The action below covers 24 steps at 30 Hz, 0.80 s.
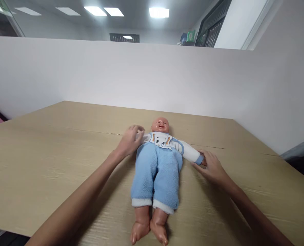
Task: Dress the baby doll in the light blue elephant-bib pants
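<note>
A baby doll (157,167) lies on its back on the wooden table (51,153), head away from me, bare feet toward me. It wears a blue fleece suit with a white bib and white sleeves. My left hand (130,140) is closed over the doll's arm on the left side, hiding the doll's hand. My right hand (211,166) pinches the blue cuff at the end of the doll's other arm, which is stretched out sideways.
A white partition wall (116,75) stands along the far edge and right side of the table. The near table edge (13,230) runs at the lower left. Ceiling lights and a dark window frame show above the partition.
</note>
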Each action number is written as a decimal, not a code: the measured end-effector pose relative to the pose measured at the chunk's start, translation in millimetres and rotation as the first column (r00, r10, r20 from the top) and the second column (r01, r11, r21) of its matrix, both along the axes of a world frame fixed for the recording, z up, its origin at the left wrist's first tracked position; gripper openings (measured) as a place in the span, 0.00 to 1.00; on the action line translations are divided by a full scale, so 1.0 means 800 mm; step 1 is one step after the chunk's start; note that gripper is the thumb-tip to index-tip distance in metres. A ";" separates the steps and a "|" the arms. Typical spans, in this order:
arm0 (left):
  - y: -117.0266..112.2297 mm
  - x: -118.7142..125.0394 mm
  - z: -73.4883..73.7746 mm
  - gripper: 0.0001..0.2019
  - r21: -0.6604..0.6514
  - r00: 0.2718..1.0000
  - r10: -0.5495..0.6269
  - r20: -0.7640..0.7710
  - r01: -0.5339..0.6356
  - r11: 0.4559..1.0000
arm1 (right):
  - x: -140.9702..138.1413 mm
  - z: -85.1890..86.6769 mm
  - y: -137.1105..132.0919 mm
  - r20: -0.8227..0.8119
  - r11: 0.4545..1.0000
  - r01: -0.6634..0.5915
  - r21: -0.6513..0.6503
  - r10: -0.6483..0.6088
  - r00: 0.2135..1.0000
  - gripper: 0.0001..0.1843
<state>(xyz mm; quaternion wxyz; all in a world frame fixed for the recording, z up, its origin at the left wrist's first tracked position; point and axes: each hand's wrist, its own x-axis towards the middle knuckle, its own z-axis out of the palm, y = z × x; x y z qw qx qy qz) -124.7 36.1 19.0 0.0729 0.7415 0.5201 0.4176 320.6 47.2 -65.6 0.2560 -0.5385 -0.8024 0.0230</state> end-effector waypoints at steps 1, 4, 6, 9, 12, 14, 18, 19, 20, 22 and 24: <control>-0.001 0.025 0.009 0.16 0.015 0.998 -0.066 -0.012 0.066 0.998 | 0.003 -0.003 -0.003 -0.029 1.000 -0.011 -0.010 0.011 1.000 0.34; 0.006 0.096 0.024 0.17 0.037 0.964 -0.218 -0.152 0.226 0.974 | 0.002 -0.002 -0.009 -0.129 0.998 -0.029 -0.047 0.023 0.991 0.32; 0.019 0.130 0.020 0.17 0.027 0.938 -0.248 -0.240 0.262 0.965 | -0.003 0.004 -0.013 -0.209 0.997 -0.021 -0.076 0.005 0.978 0.31; 0.047 0.157 0.002 0.18 -0.081 0.897 -0.263 -0.356 0.251 0.965 | -0.009 0.017 -0.018 -0.335 0.994 0.018 -0.110 -0.054 0.941 0.30; 0.065 0.163 -0.011 0.16 -0.140 0.880 -0.277 -0.385 0.241 0.960 | -0.020 0.029 -0.016 -0.481 0.991 0.049 -0.128 -0.105 0.870 0.33; 0.066 0.163 -0.012 0.13 -0.111 0.902 -0.291 -0.318 0.269 0.957 | -0.034 0.036 -0.009 -0.645 0.990 0.000 -0.142 -0.092 0.759 0.35; 0.047 0.160 -0.001 0.09 -0.054 0.897 -0.420 -0.139 0.417 0.907 | -0.078 0.045 0.017 -0.902 0.987 -0.145 -0.068 0.001 0.431 0.26; 0.042 0.160 0.001 0.09 -0.042 0.884 -0.455 -0.111 0.453 0.890 | -0.090 0.046 0.024 -0.923 0.987 -0.158 -0.037 0.027 0.383 0.25; 0.037 0.159 0.003 0.09 -0.025 0.876 -0.475 -0.087 0.474 0.880 | -0.102 0.045 0.031 -0.935 0.987 -0.163 -0.012 0.047 0.352 0.24; 0.029 0.157 0.004 0.09 0.012 0.887 -0.460 -0.044 0.461 0.887 | -0.124 0.040 0.041 -0.942 0.986 -0.167 0.014 0.069 0.328 0.24; 0.024 0.156 0.003 0.10 0.041 0.912 -0.409 -0.001 0.409 0.912 | -0.142 0.031 0.046 -0.917 0.988 -0.150 0.046 0.101 0.385 0.24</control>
